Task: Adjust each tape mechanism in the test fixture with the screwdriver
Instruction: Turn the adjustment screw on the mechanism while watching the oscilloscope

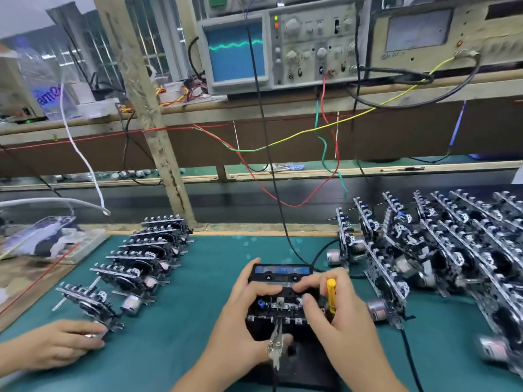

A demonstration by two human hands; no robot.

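**Mechanism held in fixture**

The mechanism (278,302) is seated in the fixture (297,360) on the mat (215,267), its long axis lying left to right. It is gripped by the left hand (246,312). The screwdriver (331,297) is clasped nearly upright in the right hand (336,309), its tip hidden. A third hand (56,343) is cut off at left.

The screwdriver (331,295) shows only its yellow handle; its tip is lost behind the right hand (339,315). The left hand (243,315) covers the near left corner of the tape mechanism (280,295). The black fixture (305,366) below is largely hidden by both wrists. The stacked mechanisms (452,256) at right smear into blur and run off the edge. A third hand (56,346) is cut off at the left edge.
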